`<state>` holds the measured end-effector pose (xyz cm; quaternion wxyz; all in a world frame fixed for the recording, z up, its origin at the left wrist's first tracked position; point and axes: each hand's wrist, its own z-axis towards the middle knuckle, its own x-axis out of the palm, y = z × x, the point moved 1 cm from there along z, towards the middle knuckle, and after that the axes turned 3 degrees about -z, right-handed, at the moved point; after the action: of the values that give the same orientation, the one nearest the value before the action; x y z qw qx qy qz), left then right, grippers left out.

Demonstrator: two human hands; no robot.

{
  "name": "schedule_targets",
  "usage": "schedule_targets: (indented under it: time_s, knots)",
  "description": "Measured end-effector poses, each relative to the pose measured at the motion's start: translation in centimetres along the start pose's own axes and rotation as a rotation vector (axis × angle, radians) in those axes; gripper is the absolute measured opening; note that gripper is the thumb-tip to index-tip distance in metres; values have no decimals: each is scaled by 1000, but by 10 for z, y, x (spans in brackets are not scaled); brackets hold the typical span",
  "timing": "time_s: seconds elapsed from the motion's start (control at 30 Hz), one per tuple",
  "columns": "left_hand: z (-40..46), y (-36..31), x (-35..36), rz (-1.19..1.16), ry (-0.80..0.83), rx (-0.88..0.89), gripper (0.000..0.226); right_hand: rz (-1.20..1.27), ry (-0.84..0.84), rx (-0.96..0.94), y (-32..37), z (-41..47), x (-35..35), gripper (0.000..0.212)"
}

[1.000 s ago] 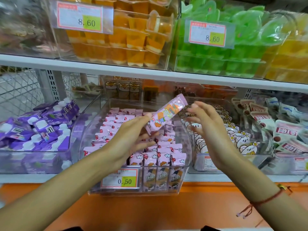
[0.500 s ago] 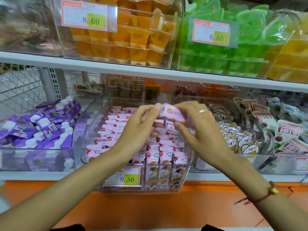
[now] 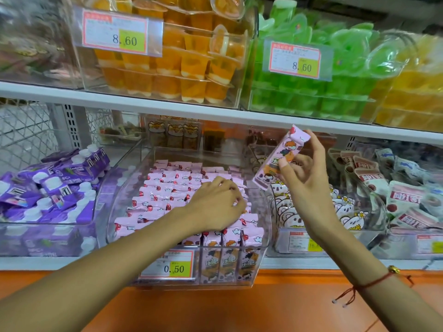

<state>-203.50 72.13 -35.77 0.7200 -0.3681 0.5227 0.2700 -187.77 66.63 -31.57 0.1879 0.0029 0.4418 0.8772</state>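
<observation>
A clear plastic bin (image 3: 262, 238) on the lower shelf holds several rows of pink snack packets (image 3: 163, 195). My right hand (image 3: 304, 178) holds one pink packet (image 3: 279, 156) tilted upright in its fingers and thumb, above the bin's right edge. My left hand (image 3: 215, 207) reaches down into the bin with curled fingers among the packets on its right side; whether it grips one is hidden.
Purple pouches (image 3: 48, 188) fill the bin at left. White cartoon packets (image 3: 299, 212) and red-and-white packets (image 3: 405, 200) lie at right. Orange (image 3: 167, 65) and green (image 3: 311, 92) jelly cups sit in bins on the upper shelf (image 3: 167, 106). An orange ledge (image 3: 239, 307) runs below.
Both hands held the packet together before. My right hand has lifted it up and to the right alone, and my left hand has dropped into the bin.
</observation>
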Motion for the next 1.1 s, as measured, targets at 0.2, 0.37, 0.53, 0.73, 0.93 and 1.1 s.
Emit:
schedule_targets:
  time_s: [0.2, 0.37, 0.53, 0.73, 0.93, 1.1]
  knots:
    - [-25, -7, -1, -115, -84, 82, 40, -139, 97, -140, -3, -2, 10, 61]
    - [-45, -5, 1, -109, -96, 140, 38, -349, 233, -196, -8, -5, 14, 44]
    - [-49, -1, 0, -153, -74, 110, 37, -584, 382, -214, -16, -7, 13, 39]
    - [-51, 0, -1, -173, -55, 106, 36, -555, 337, -253, -14, -5, 12, 39]
    - [-53, 0, -2, -207, -67, 131, 34, -731, 503, -253, -19, -8, 15, 21]
    - [-50, 2, -3, -274, -264, 44, 23, -1034, 540, -306, -22, -6, 13, 20]
